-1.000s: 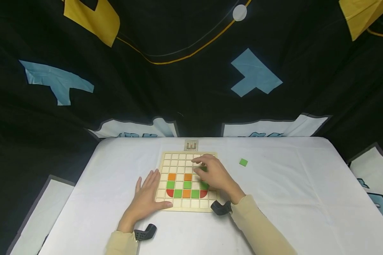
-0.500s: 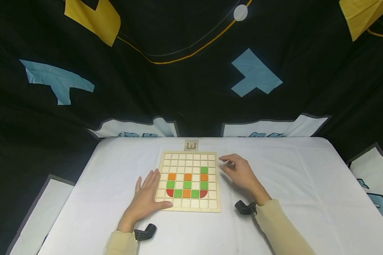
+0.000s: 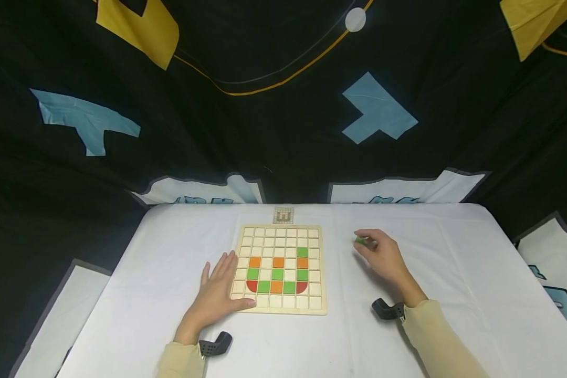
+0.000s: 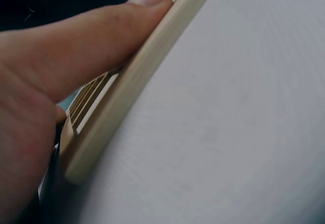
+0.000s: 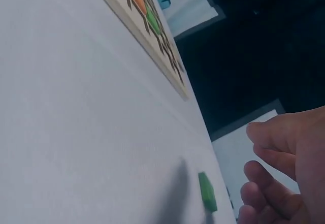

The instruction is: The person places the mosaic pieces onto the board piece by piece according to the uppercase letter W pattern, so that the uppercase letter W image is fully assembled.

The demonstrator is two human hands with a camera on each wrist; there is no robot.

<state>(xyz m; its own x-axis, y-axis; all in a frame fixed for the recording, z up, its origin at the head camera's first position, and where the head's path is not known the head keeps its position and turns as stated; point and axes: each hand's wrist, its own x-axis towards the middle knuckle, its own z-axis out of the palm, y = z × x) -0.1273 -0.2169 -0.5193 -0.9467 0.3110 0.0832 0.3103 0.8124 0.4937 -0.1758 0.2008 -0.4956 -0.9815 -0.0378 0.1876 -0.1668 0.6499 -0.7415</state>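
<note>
A square wooden board [image 3: 275, 302] with a grid of cells lies on the white table in the head view. Green, orange and red tiles sit in some cells. My left hand [image 3: 214, 294] rests along its left side with straight fingers. The left wrist view shows the thumb [image 4: 96, 41] lying over the board's edge [image 4: 137, 89]. Over a loose green tile [image 3: 359, 240] right of the board hovers my right hand [image 3: 384, 255], fingers loosely bent. In the right wrist view the tile [image 5: 207, 192] lies on the cloth, apart from the fingertips [image 5: 256, 131].
A small card [image 3: 283, 215] with a grid picture lies just behind the board. White cloth [image 3: 434, 252] covers the table. A black curtain [image 3: 264, 136] with coloured shapes hangs behind it.
My right hand has left the board, moving right to the loose green tile. A green tile and an orange tile in the board's right column are uncovered. My left hand stays put.
</note>
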